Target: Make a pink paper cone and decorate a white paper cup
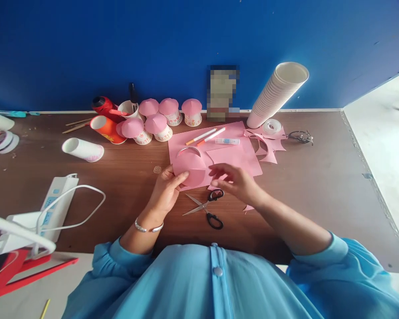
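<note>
My left hand point(168, 188) pinches a round piece of pink paper point(194, 170) at its lower left edge, thumb on top. A straight line, a slit or a fold, runs from the middle of this piece to its right edge. Just right of it hovers my right hand point(231, 179), fingers loosely bent and apart, with nothing visible in it. Beneath both lies a large pink sheet point(249, 164). Scissors point(204, 206) with black handles rest spread on the table close to me. A thin curved rim point(189, 149) shows behind the round piece; its kind is unclear.
Several paper cups with pink cone tops point(156, 124) stand by the blue wall. Two markers point(211, 136) and a glue stick point(228, 141) lie on the sheet. A tall cup stack point(275, 93) leans at right, near a tape roll point(271, 126). A power strip point(55, 199) is left.
</note>
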Available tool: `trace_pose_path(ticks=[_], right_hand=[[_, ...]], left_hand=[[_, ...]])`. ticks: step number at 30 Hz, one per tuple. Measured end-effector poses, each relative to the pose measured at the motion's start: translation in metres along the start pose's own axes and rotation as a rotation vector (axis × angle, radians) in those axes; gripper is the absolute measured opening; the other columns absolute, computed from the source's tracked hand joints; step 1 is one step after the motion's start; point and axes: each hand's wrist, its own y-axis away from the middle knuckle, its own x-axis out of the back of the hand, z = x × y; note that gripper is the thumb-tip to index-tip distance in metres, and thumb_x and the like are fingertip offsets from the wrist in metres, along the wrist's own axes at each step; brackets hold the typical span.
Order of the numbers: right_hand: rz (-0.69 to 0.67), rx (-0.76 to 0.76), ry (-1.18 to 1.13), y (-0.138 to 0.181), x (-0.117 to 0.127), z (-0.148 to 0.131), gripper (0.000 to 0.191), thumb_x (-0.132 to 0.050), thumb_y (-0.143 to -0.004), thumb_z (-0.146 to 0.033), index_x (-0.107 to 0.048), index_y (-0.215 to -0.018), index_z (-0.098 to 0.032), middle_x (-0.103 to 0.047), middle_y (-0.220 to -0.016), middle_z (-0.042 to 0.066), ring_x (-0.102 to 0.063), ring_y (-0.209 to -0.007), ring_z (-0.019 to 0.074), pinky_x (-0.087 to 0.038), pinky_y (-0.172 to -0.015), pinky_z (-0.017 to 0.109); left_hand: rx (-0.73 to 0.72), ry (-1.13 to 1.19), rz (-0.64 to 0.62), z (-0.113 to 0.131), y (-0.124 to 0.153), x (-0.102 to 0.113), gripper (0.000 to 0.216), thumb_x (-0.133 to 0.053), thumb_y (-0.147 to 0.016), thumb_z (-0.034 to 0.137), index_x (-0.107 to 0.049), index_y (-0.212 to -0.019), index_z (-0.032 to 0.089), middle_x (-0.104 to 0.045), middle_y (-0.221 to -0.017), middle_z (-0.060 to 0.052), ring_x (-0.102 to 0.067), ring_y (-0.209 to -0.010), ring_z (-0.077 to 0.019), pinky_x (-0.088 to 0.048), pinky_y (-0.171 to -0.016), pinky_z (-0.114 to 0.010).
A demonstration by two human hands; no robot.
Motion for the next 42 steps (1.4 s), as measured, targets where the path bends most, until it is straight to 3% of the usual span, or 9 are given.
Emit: trace_pose_path(ticks=[2, 5, 9, 14, 19, 26, 31, 35, 42], right_hand=[[-0.077, -0.07, -0.195, 0.0, -0.018, 0.004, 0.046, -0.08, -0.08, -0.057, -0.07, -0.101, -0.018, -0.073, -0.089, 0.004, -0.066, -0.073, 0.0159, -0.054, -0.065, 0.029], [-0.084, -0.136, -0.287, 0.001, -0.027, 0.009, 0.04, -0.08, -0.081, -0.055, -0.067, -0.083, -0.017, -0.068, -0.074, -0.001, -0.061, -0.066, 0.0137, -0.049, -0.063, 0.027], [-0.14, -0.132, -0.133, 0.004, -0.024, 0.007, 0.034, -0.079, -0.082, -0.048, -0.063, -0.074, -0.018, -0.065, -0.068, -0.002, -0.062, -0.067, 0.0153, -0.045, -0.062, 0.027], [-0.113, -0.052, 0.123, 0.005, -0.024, 0.006, 0.022, -0.07, -0.088, -0.035, -0.062, -0.074, -0.019, -0.066, -0.071, -0.002, -0.06, -0.068, 0.0144, -0.044, -0.063, 0.026], [-0.027, 0.154, 0.399, 0.009, -0.019, 0.009, 0.012, -0.066, -0.095, -0.025, -0.066, -0.084, -0.019, -0.069, -0.08, 0.001, -0.062, -0.07, 0.0141, -0.048, -0.066, 0.026], [-0.023, 0.523, 0.853, 0.033, -0.022, 0.016, 0.016, -0.062, -0.102, -0.026, -0.072, -0.109, -0.015, -0.074, -0.103, 0.012, -0.067, -0.096, 0.0241, -0.054, -0.079, 0.035], [-0.112, 0.713, 1.051, 0.046, -0.042, 0.024, 0.015, -0.06, -0.103, -0.022, -0.071, -0.098, -0.013, -0.072, -0.097, 0.011, -0.062, -0.09, 0.0232, -0.05, -0.074, 0.035], [-0.099, 0.784, 1.074, 0.047, -0.052, 0.026, 0.019, -0.055, -0.103, -0.013, -0.068, -0.09, -0.014, -0.068, -0.086, 0.007, -0.057, -0.074, 0.0191, -0.045, -0.067, 0.034], [-0.24, 0.759, 1.065, 0.043, -0.048, 0.016, 0.014, -0.057, -0.1, -0.011, -0.066, -0.091, -0.015, -0.064, -0.082, 0.005, -0.056, -0.068, 0.0167, -0.036, -0.056, 0.031]], left_hand=[[0.033, -0.021, -0.041, -0.004, 0.006, -0.006, 0.036, -0.09, -0.07, 0.034, -0.079, -0.102, 0.02, -0.081, -0.099, -0.006, -0.075, -0.094, -0.0244, -0.06, -0.088, -0.037], [0.064, -0.097, -0.082, -0.005, 0.012, -0.003, 0.042, -0.091, -0.069, 0.038, -0.08, -0.105, 0.019, -0.081, -0.102, -0.007, -0.073, -0.098, -0.0264, -0.058, -0.09, -0.036], [0.036, -0.186, -0.052, -0.002, 0.013, 0.01, 0.039, -0.089, -0.071, 0.048, -0.078, -0.097, 0.02, -0.077, -0.093, -0.004, -0.068, -0.086, -0.0204, -0.052, -0.079, -0.03], [-0.002, -0.353, 0.0, 0.001, 0.011, 0.019, 0.027, -0.087, -0.074, 0.042, -0.075, -0.083, 0.019, -0.067, -0.077, 0.001, -0.056, -0.074, -0.0142, -0.044, -0.072, -0.026], [0.001, -0.348, -0.006, 0.0, 0.01, 0.021, 0.025, -0.085, -0.076, 0.041, -0.074, -0.083, 0.019, -0.065, -0.076, 0.001, -0.053, -0.072, -0.0132, -0.041, -0.068, -0.025], [-0.044, -0.268, 0.098, 0.008, 0.003, 0.04, 0.029, -0.088, -0.07, 0.043, -0.072, -0.077, 0.02, -0.067, -0.075, 0.001, -0.055, -0.069, -0.0139, -0.041, -0.066, -0.026], [-0.04, -0.195, 0.135, 0.018, 0.0, 0.05, 0.033, -0.093, -0.064, 0.041, -0.07, -0.076, 0.02, -0.066, -0.074, 0.001, -0.056, -0.069, -0.0126, -0.043, -0.065, -0.023], [-0.023, -0.199, 0.15, 0.025, 0.0, 0.052, 0.035, -0.095, -0.063, 0.04, -0.072, -0.08, 0.02, -0.067, -0.078, 0.002, -0.058, -0.073, -0.0115, -0.045, -0.067, -0.022], [-0.034, -0.262, 0.097, 0.035, -0.009, 0.056, 0.037, -0.097, -0.062, 0.039, -0.074, -0.081, 0.017, -0.07, -0.078, 0.0, -0.058, -0.073, -0.0099, -0.046, -0.068, -0.02]])
